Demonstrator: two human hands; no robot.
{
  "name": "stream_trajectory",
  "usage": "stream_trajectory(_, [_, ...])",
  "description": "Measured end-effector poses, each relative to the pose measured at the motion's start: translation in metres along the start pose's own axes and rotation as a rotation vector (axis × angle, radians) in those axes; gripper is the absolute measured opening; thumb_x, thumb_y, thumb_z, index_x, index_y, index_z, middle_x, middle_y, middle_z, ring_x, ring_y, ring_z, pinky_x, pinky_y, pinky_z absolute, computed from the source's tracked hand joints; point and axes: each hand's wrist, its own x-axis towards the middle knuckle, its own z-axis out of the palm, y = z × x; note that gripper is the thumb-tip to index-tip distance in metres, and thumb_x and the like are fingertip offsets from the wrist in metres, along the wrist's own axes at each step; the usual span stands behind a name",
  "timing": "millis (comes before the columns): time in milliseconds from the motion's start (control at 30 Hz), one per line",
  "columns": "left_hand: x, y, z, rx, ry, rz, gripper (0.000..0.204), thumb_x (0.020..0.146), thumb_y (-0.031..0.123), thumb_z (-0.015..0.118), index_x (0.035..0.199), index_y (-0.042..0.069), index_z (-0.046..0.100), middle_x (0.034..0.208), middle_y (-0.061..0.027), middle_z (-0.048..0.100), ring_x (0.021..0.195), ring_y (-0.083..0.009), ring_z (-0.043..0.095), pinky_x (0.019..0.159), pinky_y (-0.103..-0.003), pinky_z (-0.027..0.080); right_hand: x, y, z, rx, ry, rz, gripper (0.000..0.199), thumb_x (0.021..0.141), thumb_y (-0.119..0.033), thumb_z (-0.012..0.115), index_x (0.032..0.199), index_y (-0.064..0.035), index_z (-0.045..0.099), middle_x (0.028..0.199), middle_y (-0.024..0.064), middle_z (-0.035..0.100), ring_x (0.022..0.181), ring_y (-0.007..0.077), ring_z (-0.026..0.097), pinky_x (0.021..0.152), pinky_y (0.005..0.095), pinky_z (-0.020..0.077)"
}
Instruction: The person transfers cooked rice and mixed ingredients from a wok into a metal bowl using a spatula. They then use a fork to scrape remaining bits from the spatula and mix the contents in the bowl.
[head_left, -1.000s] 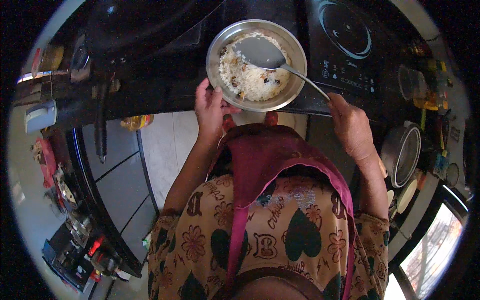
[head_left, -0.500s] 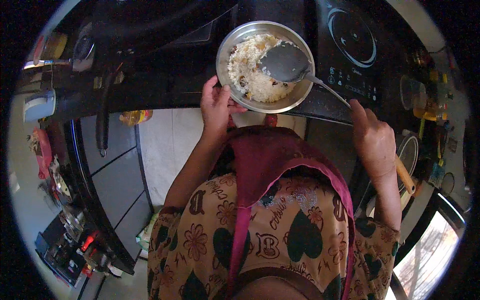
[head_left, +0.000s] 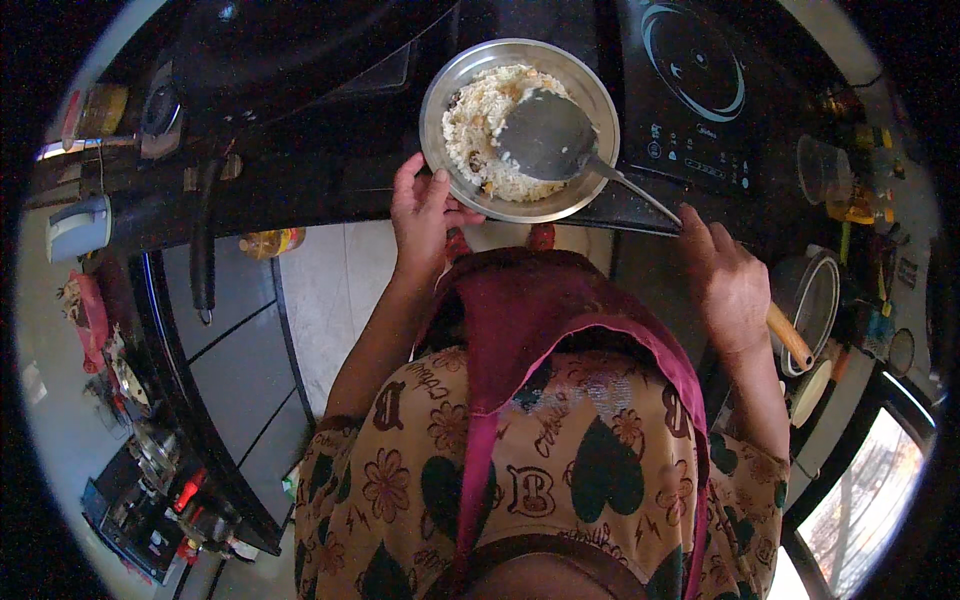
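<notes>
A round stainless-steel bowl (head_left: 610, 105) sits at the counter's front edge. Inside it is white rice (head_left: 468, 120) mixed with small brown and yellowish bits. My left hand (head_left: 425, 220) grips the bowl at its near left side, thumb by the rim and fingers partly hidden beneath. Closed around the handle of a metal spatula (head_left: 545, 135) is my right hand (head_left: 730, 285), to the right of the bowl. The spatula's broad dark blade rests on the rice, and its wooden handle end sticks out below my fist.
Right of the bowl lies a black induction cooktop (head_left: 690, 90). A long black pan handle (head_left: 205, 240) juts over the counter edge at left, above a bottle of yellow liquid (head_left: 270, 243). A white-rimmed pot (head_left: 815, 310) stands at right, and a light blue mug (head_left: 80, 228) at far left.
The spatula blade has moved a little left over the rice, with my right hand following. The bowl and my left hand sit slightly further left in view.
</notes>
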Motion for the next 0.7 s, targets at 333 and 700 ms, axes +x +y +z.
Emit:
stream_trajectory(333, [0.003, -0.005, -0.005, 0.067, -0.034, -0.004, 0.039, 0.095, 0.016, 0.046, 0.130, 0.004, 0.034, 0.105, -0.0163, 0.059, 0.073, -0.0219, 0.065, 0.055, -0.034, 0.059, -0.005, 0.010, -0.003, 0.465, 0.113, 0.241, 0.023, 0.086, -0.008, 0.055, 0.109, -0.0070, 0.059, 0.088, 0.0173, 0.064, 0.075, 0.0352, 0.063, 0.064, 0.0419, 0.0503])
stream_trajectory(700, [-0.001, -0.001, -0.002, 0.010, 0.027, -0.034, 0.041, 0.094, 0.013, 0.048, 0.130, 0.003, 0.031, 0.095, -0.0139, 0.056, 0.066, -0.0171, 0.061, 0.052, -0.032, 0.058, -0.002, 0.008, 0.004, 0.753, -0.174, 0.496, 0.022, 0.093, -0.011, 0.049, 0.110, -0.0029, 0.060, 0.080, 0.0110, 0.061, 0.070, 0.0139, 0.058, 0.065, 0.0291, 0.0464])
